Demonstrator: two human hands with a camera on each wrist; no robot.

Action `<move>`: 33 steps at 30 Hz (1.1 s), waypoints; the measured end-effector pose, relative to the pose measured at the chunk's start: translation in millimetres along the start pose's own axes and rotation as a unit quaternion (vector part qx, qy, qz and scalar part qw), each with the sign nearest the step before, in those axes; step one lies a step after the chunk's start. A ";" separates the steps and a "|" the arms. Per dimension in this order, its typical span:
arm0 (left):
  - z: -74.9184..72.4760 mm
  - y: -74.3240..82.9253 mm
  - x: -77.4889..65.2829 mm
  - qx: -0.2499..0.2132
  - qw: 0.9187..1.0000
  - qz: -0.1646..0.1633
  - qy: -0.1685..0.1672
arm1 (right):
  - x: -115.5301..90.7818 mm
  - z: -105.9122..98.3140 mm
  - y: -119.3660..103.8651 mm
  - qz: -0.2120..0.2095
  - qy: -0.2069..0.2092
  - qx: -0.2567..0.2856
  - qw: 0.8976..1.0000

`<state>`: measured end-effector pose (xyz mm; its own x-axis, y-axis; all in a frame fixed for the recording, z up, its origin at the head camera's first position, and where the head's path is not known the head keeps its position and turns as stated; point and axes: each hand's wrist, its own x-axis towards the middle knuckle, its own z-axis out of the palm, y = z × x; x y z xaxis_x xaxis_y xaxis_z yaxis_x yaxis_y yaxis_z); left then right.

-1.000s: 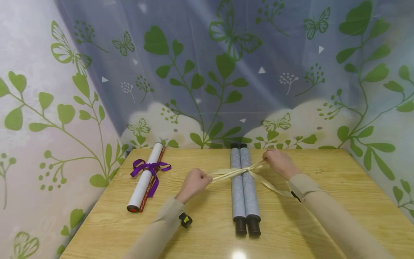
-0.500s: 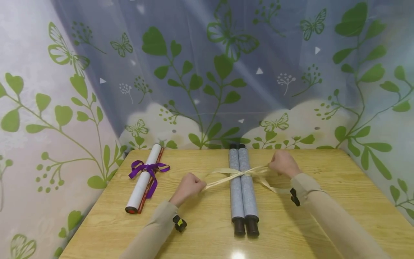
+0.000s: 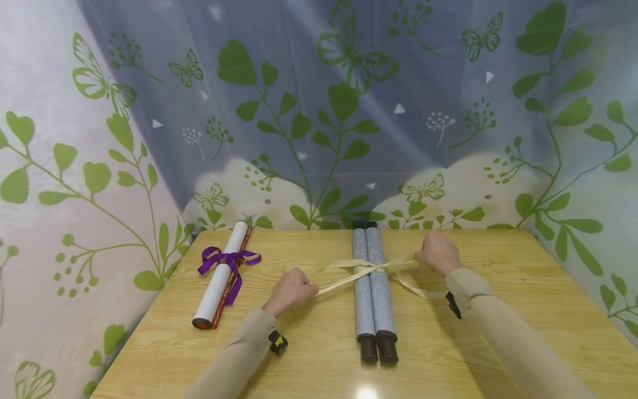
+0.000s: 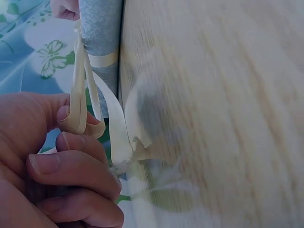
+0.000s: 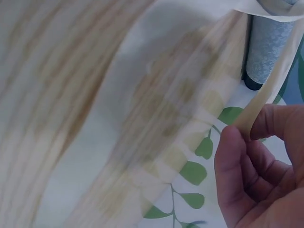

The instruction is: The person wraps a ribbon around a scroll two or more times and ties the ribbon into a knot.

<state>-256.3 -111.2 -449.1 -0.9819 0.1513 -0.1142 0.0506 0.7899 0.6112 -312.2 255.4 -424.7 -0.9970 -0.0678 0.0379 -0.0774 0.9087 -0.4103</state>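
Two grey patterned scrolls (image 3: pixel 374 305) with dark end knobs lie side by side on the table, a cream ribbon (image 3: pixel 344 284) crossing and knotted around their middle. To their left, my left hand (image 3: pixel 293 291) grips a looped length of the ribbon; the left wrist view shows this ribbon loop (image 4: pixel 77 99) bent around the fingertips of the curled left hand (image 4: pixel 71 171). My right hand (image 3: pixel 440 253), on the far right side of the scrolls, pulls at another length. In the right wrist view, the right hand (image 5: pixel 261 166) pinches the ribbon (image 5: pixel 268 97) between thumb and finger. Loose ribbon tails hang at both sides.
A white scroll (image 3: pixel 219 288) beside a red patterned strip (image 3: pixel 231 293) lies at the table's left, tied with a purple ribbon bow (image 3: pixel 231 259). The wooden table (image 3: pixel 309 360) ends at a leaf-and-butterfly curtain (image 3: pixel 279 138) behind and on both sides.
Both hands have moved apart, the left leftward and slightly down, the right a little rightward. The cream ribbon is stretched tauter and its knot looks tighter on the scrolls.
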 end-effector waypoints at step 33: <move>-0.8 -10.9 0.8 -0.034 0.999 0.030 -0.014 | -2.0 3.3 2.9 -0.132 0.033 -0.087 0.987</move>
<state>-257.8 -120.2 -455.2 -0.9717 0.2154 -0.0974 0.0965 0.7373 0.6687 -310.4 256.8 -428.9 -0.9390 -0.2906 0.1839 -0.3271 0.9199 -0.2164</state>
